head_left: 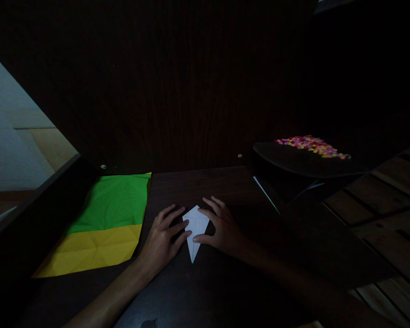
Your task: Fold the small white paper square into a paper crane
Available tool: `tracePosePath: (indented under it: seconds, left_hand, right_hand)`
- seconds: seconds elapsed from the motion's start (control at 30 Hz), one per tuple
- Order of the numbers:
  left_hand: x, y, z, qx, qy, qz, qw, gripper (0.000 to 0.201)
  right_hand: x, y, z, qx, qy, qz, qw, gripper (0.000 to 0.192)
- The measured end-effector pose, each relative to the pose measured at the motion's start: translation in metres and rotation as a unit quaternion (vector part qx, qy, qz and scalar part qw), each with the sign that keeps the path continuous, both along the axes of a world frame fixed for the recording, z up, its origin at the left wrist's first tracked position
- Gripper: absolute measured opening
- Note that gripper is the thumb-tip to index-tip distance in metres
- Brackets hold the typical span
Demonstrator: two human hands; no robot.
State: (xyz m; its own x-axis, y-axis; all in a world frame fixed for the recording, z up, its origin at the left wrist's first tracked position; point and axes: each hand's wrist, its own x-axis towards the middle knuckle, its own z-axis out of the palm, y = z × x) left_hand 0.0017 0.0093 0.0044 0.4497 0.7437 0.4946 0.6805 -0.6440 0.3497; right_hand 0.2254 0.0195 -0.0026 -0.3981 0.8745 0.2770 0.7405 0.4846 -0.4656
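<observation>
A small white folded paper (195, 230), kite-shaped with its point toward me, lies flat on a dark wooden table (198, 291). My left hand (164, 239) rests flat on the table at the paper's left edge, fingertips touching it. On the paper's right side my right hand (222, 228) presses down, with thumb and fingers on its edge. Neither hand lifts the paper.
A creased green paper sheet (114, 202) lies on a yellow sheet (95, 250) to the left. A dark raised box (294, 168) with a patch of small colourful pieces (312, 146) stands at the right. A dark wall is behind; wooden floor (389, 214) at the right.
</observation>
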Motion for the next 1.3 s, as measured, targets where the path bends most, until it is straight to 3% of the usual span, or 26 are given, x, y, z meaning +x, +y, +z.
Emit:
tracePosePath:
  seconds: [0.4,0.6,0.93,1.1,1.3]
  left_hand:
    - [-0.008,0.000,-0.001,-0.065,0.119,-0.036,0.990,0.046]
    - [-0.008,-0.004,0.005,-0.091,0.128,-0.050,0.986,0.067]
    - [-0.005,-0.007,0.001,-0.064,0.105,-0.050,0.991,0.068]
    - [-0.004,-0.007,-0.006,-0.036,0.087,-0.041,0.995,0.061]
    - [0.001,-0.009,-0.002,-0.040,0.058,-0.009,0.997,0.055]
  right_hand:
    - [0.002,-0.001,-0.003,0.032,-0.004,0.001,0.999,0.073]
    - [0.003,0.000,-0.001,0.008,-0.017,-0.013,1.000,0.087]
    - [0.002,-0.001,-0.005,-0.015,0.026,-0.012,0.999,0.080]
    - [0.001,0.000,-0.003,-0.024,0.083,0.002,0.996,0.065]
    - [-0.002,-0.001,0.001,-0.027,0.128,-0.025,0.991,0.041]
